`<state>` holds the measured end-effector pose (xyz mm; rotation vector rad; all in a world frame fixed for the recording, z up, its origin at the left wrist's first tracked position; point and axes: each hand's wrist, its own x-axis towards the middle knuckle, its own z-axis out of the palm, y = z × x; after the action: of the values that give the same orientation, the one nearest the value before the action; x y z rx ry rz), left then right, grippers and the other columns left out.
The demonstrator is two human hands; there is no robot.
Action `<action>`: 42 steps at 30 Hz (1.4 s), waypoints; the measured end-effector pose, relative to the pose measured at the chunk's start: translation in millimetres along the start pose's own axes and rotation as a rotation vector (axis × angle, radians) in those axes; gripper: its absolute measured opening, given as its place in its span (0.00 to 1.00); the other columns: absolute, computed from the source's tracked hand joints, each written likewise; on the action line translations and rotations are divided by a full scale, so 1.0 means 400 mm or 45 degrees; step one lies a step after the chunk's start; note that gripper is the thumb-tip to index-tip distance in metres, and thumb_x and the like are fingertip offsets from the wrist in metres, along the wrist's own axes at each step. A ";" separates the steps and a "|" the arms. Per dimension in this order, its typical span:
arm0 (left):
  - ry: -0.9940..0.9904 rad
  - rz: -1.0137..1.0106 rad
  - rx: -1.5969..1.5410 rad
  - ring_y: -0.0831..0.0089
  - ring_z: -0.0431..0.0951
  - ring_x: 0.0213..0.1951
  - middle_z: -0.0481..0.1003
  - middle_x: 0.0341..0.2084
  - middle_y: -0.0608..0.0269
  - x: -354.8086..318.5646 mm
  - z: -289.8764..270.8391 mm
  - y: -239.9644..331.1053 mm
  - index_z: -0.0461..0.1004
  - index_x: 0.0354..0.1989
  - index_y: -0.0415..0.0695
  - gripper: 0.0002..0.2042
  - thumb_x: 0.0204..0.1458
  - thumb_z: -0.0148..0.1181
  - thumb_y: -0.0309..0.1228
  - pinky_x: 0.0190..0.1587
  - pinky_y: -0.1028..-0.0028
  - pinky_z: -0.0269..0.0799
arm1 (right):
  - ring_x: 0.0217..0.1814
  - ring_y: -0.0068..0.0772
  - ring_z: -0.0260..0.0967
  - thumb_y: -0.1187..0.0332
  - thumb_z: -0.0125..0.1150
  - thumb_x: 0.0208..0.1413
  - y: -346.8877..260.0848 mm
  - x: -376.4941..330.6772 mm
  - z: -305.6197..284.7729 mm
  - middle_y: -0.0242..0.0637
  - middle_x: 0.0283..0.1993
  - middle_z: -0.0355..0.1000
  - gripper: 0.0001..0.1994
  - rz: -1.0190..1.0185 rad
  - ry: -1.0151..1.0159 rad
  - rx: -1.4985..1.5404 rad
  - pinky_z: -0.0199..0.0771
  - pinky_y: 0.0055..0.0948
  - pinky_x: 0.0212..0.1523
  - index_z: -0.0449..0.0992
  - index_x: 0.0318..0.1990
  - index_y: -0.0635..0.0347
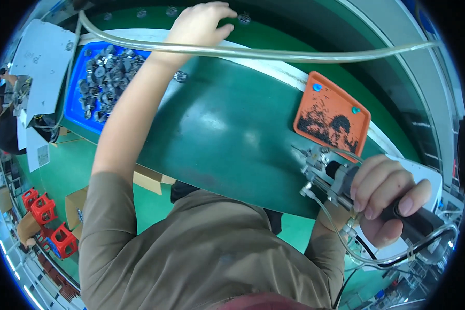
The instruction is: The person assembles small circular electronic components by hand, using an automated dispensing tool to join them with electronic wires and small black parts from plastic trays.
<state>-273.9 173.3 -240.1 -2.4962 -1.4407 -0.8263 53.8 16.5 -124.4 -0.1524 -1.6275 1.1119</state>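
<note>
Green belting is running under your left hand [201, 23], which you are stretching far across, fingers loosely spread, toward a small metal part [244, 18]; from here I cannot tell whether you are touching it yet. Pinch it cleanly before lifting. Your right hand [385, 199] is wrapping tight around the powered screwdriver [346, 186] at the near edge beside the orange tray [331, 116]. Its long axis is lying nearly level, tip pointing left. Keep it steady, clear of the hose [274, 51].
</note>
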 end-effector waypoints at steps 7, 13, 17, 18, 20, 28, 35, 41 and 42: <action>0.006 -0.197 -0.674 0.47 0.80 0.38 0.81 0.31 0.47 0.070 0.129 -0.026 0.84 0.34 0.42 0.08 0.51 0.61 0.30 0.45 0.55 0.76 | 0.25 0.22 0.68 0.52 0.59 0.66 -0.007 0.010 -0.038 0.26 0.28 0.69 0.18 0.057 -0.107 0.021 0.66 0.25 0.27 0.66 0.54 0.50; -0.120 -0.051 -0.263 0.48 0.82 0.34 0.81 0.29 0.44 0.041 0.033 0.167 0.84 0.33 0.39 0.09 0.51 0.62 0.31 0.42 0.57 0.78 | 0.27 0.22 0.69 0.50 0.59 0.66 0.003 -0.003 -0.053 0.26 0.30 0.70 0.19 0.156 -0.160 -0.010 0.66 0.24 0.28 0.67 0.55 0.49; -0.352 0.126 -0.682 0.63 0.80 0.45 0.82 0.37 0.65 -0.156 0.025 0.304 0.84 0.33 0.45 0.05 0.48 0.69 0.30 0.50 0.65 0.74 | 0.26 0.22 0.69 0.50 0.59 0.65 0.020 -0.005 -0.057 0.26 0.30 0.69 0.18 0.148 -0.188 0.001 0.66 0.25 0.27 0.66 0.53 0.48; -0.337 0.196 -0.746 0.65 0.80 0.43 0.82 0.36 0.67 -0.193 0.026 0.331 0.84 0.31 0.45 0.04 0.47 0.71 0.29 0.49 0.65 0.73 | 0.26 0.22 0.69 0.50 0.59 0.65 0.025 -0.004 -0.053 0.26 0.30 0.69 0.18 0.144 -0.223 0.006 0.66 0.25 0.26 0.66 0.52 0.48; -0.331 0.200 -0.794 0.70 0.77 0.42 0.80 0.35 0.71 -0.239 0.042 0.362 0.83 0.29 0.49 0.05 0.48 0.69 0.35 0.49 0.67 0.70 | 0.26 0.22 0.69 0.51 0.59 0.65 0.021 -0.002 -0.047 0.25 0.30 0.69 0.17 0.177 -0.263 -0.002 0.67 0.25 0.26 0.65 0.52 0.48; -0.244 0.283 -0.819 0.68 0.77 0.41 0.82 0.39 0.70 -0.246 0.056 0.360 0.84 0.29 0.45 0.05 0.45 0.71 0.30 0.47 0.67 0.72 | 0.25 0.23 0.69 0.51 0.57 0.66 0.069 0.003 -0.045 0.26 0.30 0.68 0.17 0.210 -0.349 -0.013 0.69 0.28 0.27 0.62 0.53 0.48; -0.231 0.255 -0.813 0.69 0.77 0.41 0.83 0.39 0.70 -0.255 0.062 0.357 0.85 0.29 0.44 0.05 0.44 0.71 0.30 0.47 0.67 0.73 | 0.26 0.23 0.68 0.50 0.56 0.67 0.093 0.003 -0.051 0.26 0.30 0.68 0.17 0.225 -0.368 0.036 0.68 0.28 0.27 0.63 0.53 0.48; -0.240 0.245 -0.825 0.69 0.77 0.41 0.83 0.39 0.70 -0.254 0.066 0.362 0.85 0.29 0.44 0.06 0.44 0.72 0.31 0.48 0.67 0.73 | 0.26 0.22 0.69 0.50 0.56 0.67 0.100 -0.002 -0.045 0.26 0.30 0.68 0.18 0.181 -0.363 0.058 0.68 0.27 0.27 0.63 0.53 0.49; -0.241 0.242 -0.825 0.69 0.77 0.41 0.83 0.39 0.70 -0.253 0.066 0.361 0.85 0.29 0.44 0.06 0.44 0.72 0.31 0.48 0.67 0.73 | 0.26 0.22 0.69 0.50 0.57 0.67 0.098 0.002 -0.046 0.26 0.30 0.68 0.18 0.207 -0.378 0.046 0.68 0.27 0.27 0.63 0.53 0.48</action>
<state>-182.5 30.3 -294.6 -3.1951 -1.0695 -1.1957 51.9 49.2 -152.9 -0.1007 -1.8824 1.3370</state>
